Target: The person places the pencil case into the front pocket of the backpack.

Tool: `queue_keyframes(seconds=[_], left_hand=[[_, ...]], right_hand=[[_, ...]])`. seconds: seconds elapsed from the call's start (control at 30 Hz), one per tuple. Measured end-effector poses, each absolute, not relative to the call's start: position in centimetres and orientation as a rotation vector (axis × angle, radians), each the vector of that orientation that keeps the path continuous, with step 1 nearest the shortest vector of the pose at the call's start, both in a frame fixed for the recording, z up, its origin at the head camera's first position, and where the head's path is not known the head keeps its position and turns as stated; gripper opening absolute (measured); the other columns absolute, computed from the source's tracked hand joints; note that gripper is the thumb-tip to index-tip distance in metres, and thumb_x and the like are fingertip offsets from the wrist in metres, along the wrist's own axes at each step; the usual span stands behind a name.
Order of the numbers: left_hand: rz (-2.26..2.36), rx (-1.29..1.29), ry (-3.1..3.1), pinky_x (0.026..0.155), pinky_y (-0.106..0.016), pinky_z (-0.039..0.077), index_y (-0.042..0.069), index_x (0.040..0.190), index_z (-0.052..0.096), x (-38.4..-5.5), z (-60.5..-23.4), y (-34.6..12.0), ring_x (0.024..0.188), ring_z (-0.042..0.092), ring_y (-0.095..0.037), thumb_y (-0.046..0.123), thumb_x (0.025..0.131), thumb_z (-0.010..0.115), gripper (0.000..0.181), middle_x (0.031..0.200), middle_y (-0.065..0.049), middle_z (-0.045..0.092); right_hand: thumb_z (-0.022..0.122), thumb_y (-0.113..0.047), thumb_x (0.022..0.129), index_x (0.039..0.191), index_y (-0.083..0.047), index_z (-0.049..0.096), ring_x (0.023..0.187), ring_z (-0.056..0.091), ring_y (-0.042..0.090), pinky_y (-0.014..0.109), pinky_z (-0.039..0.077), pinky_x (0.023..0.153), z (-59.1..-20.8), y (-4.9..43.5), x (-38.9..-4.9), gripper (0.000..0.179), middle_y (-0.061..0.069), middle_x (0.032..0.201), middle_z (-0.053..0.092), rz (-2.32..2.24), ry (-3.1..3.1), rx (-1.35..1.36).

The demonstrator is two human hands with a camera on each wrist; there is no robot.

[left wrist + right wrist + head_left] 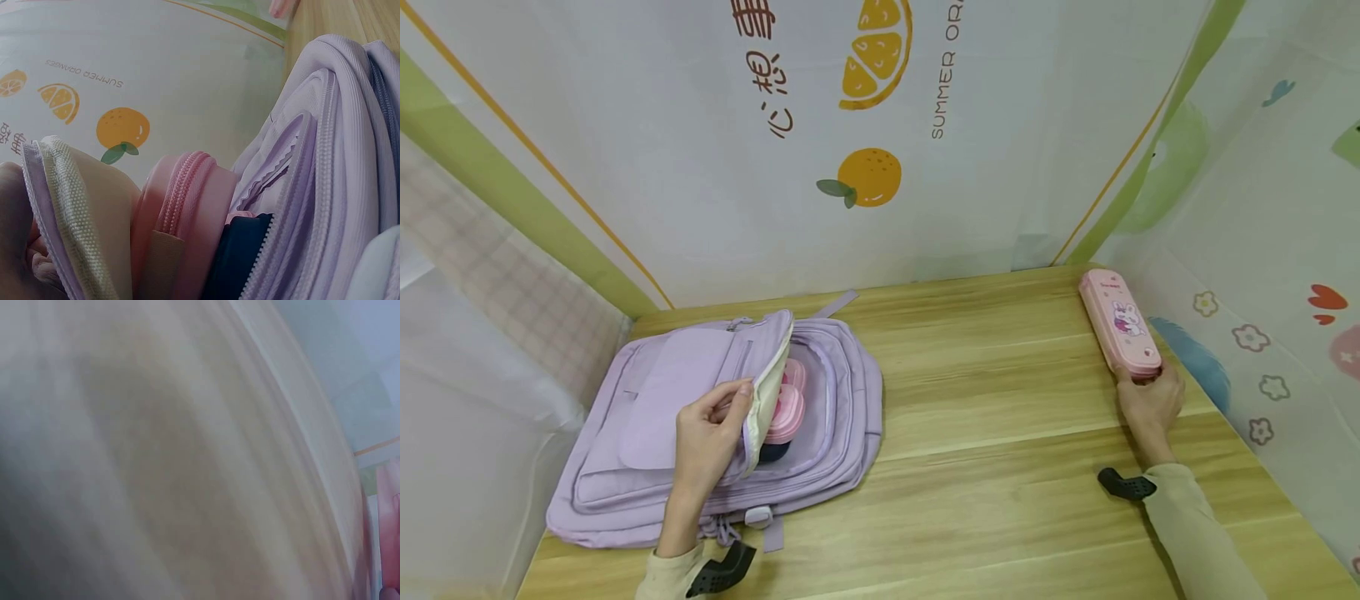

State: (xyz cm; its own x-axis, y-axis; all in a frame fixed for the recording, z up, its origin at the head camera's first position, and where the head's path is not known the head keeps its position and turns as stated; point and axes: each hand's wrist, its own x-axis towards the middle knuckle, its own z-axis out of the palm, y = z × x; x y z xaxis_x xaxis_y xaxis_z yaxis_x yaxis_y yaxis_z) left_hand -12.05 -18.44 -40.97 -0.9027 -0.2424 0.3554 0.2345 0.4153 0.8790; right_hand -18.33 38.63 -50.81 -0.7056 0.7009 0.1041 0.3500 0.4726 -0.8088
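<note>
A lilac backpack (670, 400) lies flat on the left of the table, its front pocket unzipped. My left hand (709, 433) pinches the edge of the pocket's flap (767, 404) and holds it up. Inside the pocket sit pink zipped cases (787, 414) and a dark blue thing (240, 256), partly hidden by the flap. Far to the right, my right hand (1152, 406) grips the near end of a pink pencil case (1118, 321) with a rabbit picture on its lid. In the right wrist view a sleeve (175, 456) fills most of the picture.
The wooden table (970, 467) stretches between the backpack and the pencil case. A printed white curtain (970, 225) hangs along the back edge, with more sheeting (1292, 367) on the right side and a checked cloth (497, 283) at the left.
</note>
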Motion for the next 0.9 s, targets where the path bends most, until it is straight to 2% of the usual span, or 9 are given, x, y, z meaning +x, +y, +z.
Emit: queue_keyframes(seconds=[0.23,0.43,0.6,0.7,0.8,0.9], left_hand=[[-1.499,0.011,-2.243,0.067,-0.007,0.052,-0.001,0.107,0.078,-12.0,-41.0,-18.4,0.074,0.068,0.01,0.008,0.097,0.067,0.017,0.093,-0.012,0.077],[-1.5,0.009,-2.241,0.066,-0.007,0.052,-0.001,0.107,0.078,-12.0,-41.0,-18.4,0.074,0.068,0.01,0.008,0.097,0.067,0.017,0.092,-0.013,0.077],[-1.501,0.008,-2.24,0.065,-0.007,0.052,-0.001,0.106,0.078,-12.0,-41.1,-18.5,0.073,0.068,0.009,0.008,0.097,0.067,0.017,0.089,-0.008,0.077],[-1.506,0.007,-2.238,0.065,-0.008,0.052,-0.001,0.106,0.078,-12.0,-41.0,-18.5,0.073,0.068,0.009,0.008,0.097,0.067,0.017,0.088,-0.006,0.077],[-1.508,0.01,-2.24,0.065,-0.008,0.052,-0.001,0.106,0.078,-12.0,-41.0,-18.5,0.073,0.068,0.009,0.008,0.097,0.067,0.017,0.089,-0.007,0.077],[-1.511,0.011,-2.242,0.066,-0.007,0.052,-0.001,0.107,0.078,-12.0,-41.0,-18.5,0.073,0.068,0.009,0.008,0.097,0.067,0.017,0.09,-0.009,0.077]], right_hand=[[0.071,-0.024,0.092,0.14,0.011,0.048,0.124,0.049,0.049,0.058,0.037,0.107,-50.8,38.1,-18.4,0.064,0.035,0.132,0.054,1.045,-2.29,-0.714],[0.073,-0.023,0.091,0.138,0.011,0.05,0.117,0.053,0.045,0.055,0.04,0.101,-50.4,37.3,-18.6,0.062,0.034,0.127,0.057,1.034,-2.302,-0.645],[0.075,-0.023,0.09,0.139,0.011,0.05,0.115,0.053,0.044,0.052,0.041,0.1,-49.9,36.5,-18.7,0.064,0.034,0.126,0.057,1.04,-2.304,-0.607],[0.077,-0.021,0.089,0.138,0.011,0.052,0.112,0.056,0.04,0.038,0.044,0.092,-49.9,36.0,-18.8,0.063,0.031,0.124,0.059,1.039,-2.291,-0.593],[0.078,-0.021,0.089,0.137,0.01,0.053,0.111,0.058,0.037,0.02,0.039,0.084,-49.7,35.4,-18.9,0.062,0.03,0.124,0.06,1.048,-2.286,-0.585],[0.078,-0.022,0.089,0.138,0.009,0.053,0.113,0.059,0.038,0.012,0.034,0.082,-49.4,34.9,-19.0,0.063,0.029,0.126,0.059,1.069,-2.299,-0.579]])
